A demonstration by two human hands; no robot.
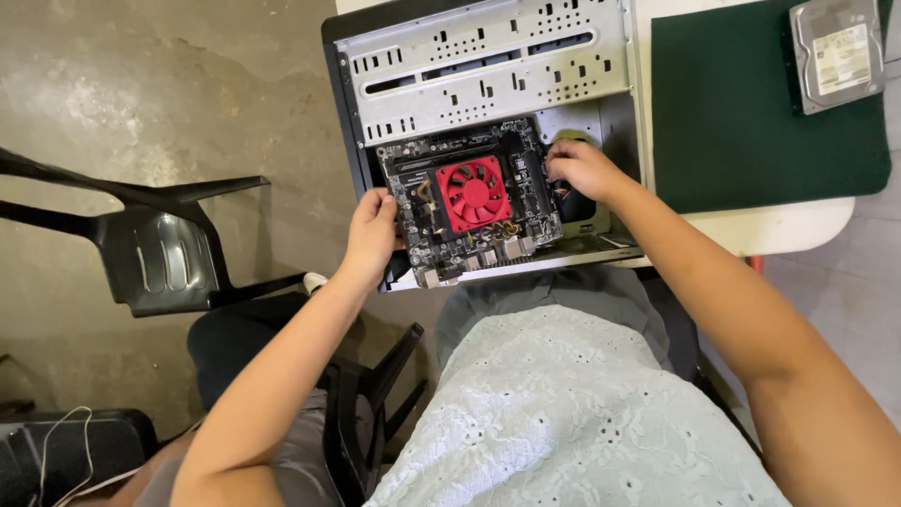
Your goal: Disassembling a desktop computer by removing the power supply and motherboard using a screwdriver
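Observation:
A dark motherboard (521,169) with a red cooling fan (473,192) sits inside an open metal computer case (488,66) lying on a white table. My left hand (373,230) grips the board's left edge, thumb on top. At the board's right edge my right hand (582,169) curls its fingers around it, beside some cables inside the case. The board looks slightly tilted within the case.
A green mat (751,113) lies on the table (788,230) to the right, with a silver hard drive (837,52) at its far corner. A black plastic chair (160,249) stands on the concrete floor at the left. My lap in pale lace cloth (563,413) fills the foreground.

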